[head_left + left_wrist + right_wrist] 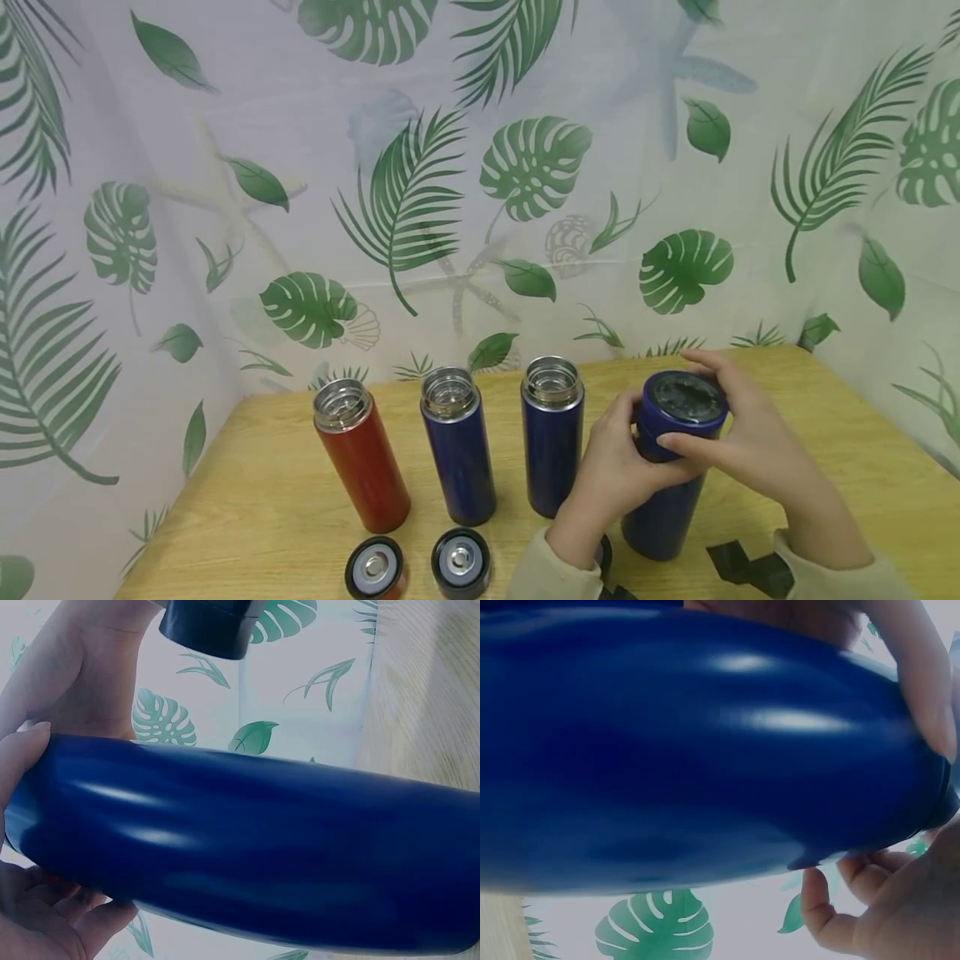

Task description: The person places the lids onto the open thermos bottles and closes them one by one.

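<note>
We grip blue insulated flask (660, 518) at head view's 4 o'clock: left hand (617, 467) curls round upper body, right hand (753, 433) pinches lid (686, 398). Likely unscrewing step; next move calls for steady left, twisting right.

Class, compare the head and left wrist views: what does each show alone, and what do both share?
Only the head view shows the red bottle, two unlidded blue bottles, loose lids and the dark top of the held bottle.

Only the left wrist view shows that bottle's glinting upper wall, which the left hand largely hides in the head view.

Both show the held bottle, left hand, right hand, table and leafy backdrop.
</note>
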`<state>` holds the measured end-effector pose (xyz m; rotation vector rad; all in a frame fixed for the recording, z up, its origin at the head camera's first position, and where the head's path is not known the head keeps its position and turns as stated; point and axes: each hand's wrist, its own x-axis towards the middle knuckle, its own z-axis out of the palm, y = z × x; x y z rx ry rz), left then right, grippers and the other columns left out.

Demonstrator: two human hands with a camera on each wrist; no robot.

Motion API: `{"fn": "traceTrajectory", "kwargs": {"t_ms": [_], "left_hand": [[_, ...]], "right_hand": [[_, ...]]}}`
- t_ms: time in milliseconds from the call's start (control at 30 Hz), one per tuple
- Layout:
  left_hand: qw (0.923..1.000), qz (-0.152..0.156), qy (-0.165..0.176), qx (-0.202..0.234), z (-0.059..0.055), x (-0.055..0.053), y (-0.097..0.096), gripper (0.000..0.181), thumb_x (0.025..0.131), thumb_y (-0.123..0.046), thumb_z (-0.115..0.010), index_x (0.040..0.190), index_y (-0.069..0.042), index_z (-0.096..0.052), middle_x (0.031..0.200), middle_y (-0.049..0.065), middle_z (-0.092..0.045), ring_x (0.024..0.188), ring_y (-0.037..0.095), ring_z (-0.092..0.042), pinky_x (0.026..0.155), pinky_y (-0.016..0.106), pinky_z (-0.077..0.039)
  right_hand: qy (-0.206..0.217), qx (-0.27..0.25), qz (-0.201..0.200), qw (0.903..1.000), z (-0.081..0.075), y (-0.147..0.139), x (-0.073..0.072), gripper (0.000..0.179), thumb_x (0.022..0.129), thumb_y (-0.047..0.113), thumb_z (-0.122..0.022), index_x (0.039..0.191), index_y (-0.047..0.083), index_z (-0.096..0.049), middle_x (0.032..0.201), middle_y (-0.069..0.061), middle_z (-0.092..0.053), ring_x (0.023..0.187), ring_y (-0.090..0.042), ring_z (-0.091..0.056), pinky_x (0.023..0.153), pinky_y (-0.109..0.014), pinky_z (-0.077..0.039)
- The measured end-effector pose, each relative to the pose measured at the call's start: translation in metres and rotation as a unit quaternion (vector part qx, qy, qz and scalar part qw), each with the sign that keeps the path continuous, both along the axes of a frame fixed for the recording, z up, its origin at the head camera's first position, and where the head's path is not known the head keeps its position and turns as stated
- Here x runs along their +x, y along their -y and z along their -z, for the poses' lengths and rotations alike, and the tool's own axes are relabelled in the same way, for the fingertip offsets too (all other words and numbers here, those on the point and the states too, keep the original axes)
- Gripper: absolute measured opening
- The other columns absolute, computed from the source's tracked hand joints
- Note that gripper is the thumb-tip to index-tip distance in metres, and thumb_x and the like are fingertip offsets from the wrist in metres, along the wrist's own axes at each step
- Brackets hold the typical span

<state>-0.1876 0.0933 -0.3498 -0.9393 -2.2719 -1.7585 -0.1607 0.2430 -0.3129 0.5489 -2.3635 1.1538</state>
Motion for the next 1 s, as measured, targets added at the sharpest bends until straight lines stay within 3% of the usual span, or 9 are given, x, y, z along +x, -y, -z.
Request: {"fn": "traceTrajectory", "kwargs": {"t_ms": [67, 133, 267, 333, 400, 533, 733, 833, 1000], "left_hand": [[1.0, 0.005, 0.006, 0.002, 0.0, -0.001, 0.001, 0.058, 0.069, -0.024, -0.076, 0.117, -0.014, -0.046, 0.108, -0.009, -0.05, 0.096, 0.0, -0.049, 0.075, 0.017, -0.043], [0.9999, 0.01, 0.008, 0.004, 0.0, -0.001, 0.002, 0.059, 0.069, -0.024, -0.076, 0.118, -0.014, -0.045, 0.109, -0.009, -0.05, 0.097, 0.001, -0.048, 0.076, 0.018, -0.043], [0.9998, 0.014, 0.012, 0.003, -0.001, -0.001, 0.002, 0.06, 0.069, -0.025, -0.075, 0.12, -0.014, -0.044, 0.11, -0.009, -0.049, 0.097, 0.001, -0.048, 0.076, 0.019, -0.043], [0.9999, 0.012, 0.012, 0.004, -0.001, 0.0, 0.002, 0.06, 0.069, -0.024, -0.076, 0.119, -0.014, -0.045, 0.109, -0.009, -0.05, 0.096, 0.0, -0.048, 0.075, 0.018, -0.043], [0.9998, 0.009, 0.013, 0.009, -0.001, 0.0, 0.001, 0.059, 0.068, -0.024, -0.076, 0.118, -0.014, -0.046, 0.107, -0.01, -0.05, 0.095, 0.0, -0.049, 0.074, 0.017, -0.043], [0.9994, 0.001, 0.019, 0.028, -0.001, 0.002, -0.001, 0.057, 0.066, -0.021, -0.078, 0.115, -0.014, -0.049, 0.101, -0.011, -0.053, 0.09, -0.001, -0.051, 0.072, 0.016, -0.044], [0.9987, -0.036, 0.02, 0.03, -0.002, 0.004, -0.004, 0.057, 0.063, -0.023, -0.08, 0.111, -0.014, -0.051, 0.095, -0.013, -0.054, 0.086, -0.003, -0.05, 0.069, 0.014, -0.043], [0.9982, -0.053, 0.002, 0.027, -0.002, 0.004, -0.005, 0.056, 0.062, -0.022, -0.08, 0.109, -0.012, -0.051, 0.094, -0.011, -0.054, 0.084, -0.002, -0.05, 0.068, 0.012, -0.042], [0.9964, -0.082, -0.013, 0.018, -0.002, 0.004, -0.004, 0.054, 0.062, -0.022, -0.08, 0.105, -0.011, -0.05, 0.091, -0.011, -0.052, 0.08, -0.002, -0.049, 0.067, 0.011, -0.041]], "right_hand": [[-0.011, -0.022, -0.043, 0.9988, 0.002, -0.001, -0.002, 0.082, 0.067, -0.005, -0.072, 0.135, 0.007, -0.029, 0.12, -0.009, -0.044, 0.103, 0.0, -0.041, 0.079, -0.013, -0.032], [-0.03, -0.059, -0.112, 0.9916, 0.004, -0.003, -0.005, 0.082, 0.068, -0.014, -0.065, 0.137, 0.003, -0.024, 0.124, -0.006, -0.043, 0.108, -0.004, -0.041, 0.083, -0.013, -0.032], [-0.052, -0.125, -0.255, 0.9576, 0.006, -0.007, -0.01, 0.082, 0.067, -0.026, -0.054, 0.137, -0.005, -0.015, 0.129, -0.006, -0.041, 0.113, -0.012, -0.042, 0.089, -0.014, -0.032], [-0.056, -0.14, -0.284, 0.9469, 0.007, -0.009, -0.011, 0.081, 0.068, -0.026, -0.054, 0.136, -0.007, -0.014, 0.128, -0.009, -0.043, 0.112, -0.013, -0.045, 0.089, -0.015, -0.033], [-0.058, -0.148, -0.286, 0.9451, 0.007, -0.009, -0.011, 0.082, 0.067, -0.025, -0.055, 0.136, -0.008, -0.014, 0.125, -0.01, -0.044, 0.11, -0.013, -0.046, 0.088, -0.016, -0.035], [-0.065, -0.149, -0.242, 0.9565, 0.006, -0.008, -0.008, 0.086, 0.062, -0.026, -0.061, 0.135, -0.008, -0.019, 0.12, -0.01, -0.049, 0.105, -0.012, -0.05, 0.086, -0.015, -0.035], [-0.055, -0.071, -0.083, 0.9925, 0.002, -0.003, -0.002, 0.094, 0.056, -0.02, -0.07, 0.135, 0.001, -0.025, 0.11, 0.006, -0.05, 0.097, -0.003, -0.049, 0.082, -0.012, -0.032], [-0.038, -0.044, -0.023, 0.998, 0.0, 0.002, 0.0, 0.092, 0.058, -0.012, -0.075, 0.135, 0.006, -0.027, 0.108, 0.003, -0.049, 0.093, 0.0, -0.047, 0.078, -0.01, -0.032], [-0.01, -0.032, 0.042, 0.9986, 0.0, 0.012, 0.003, 0.087, 0.061, 0.001, -0.079, 0.133, 0.01, -0.031, 0.106, -0.013, -0.052, 0.089, 0.002, -0.046, 0.075, -0.015, -0.033]]}}
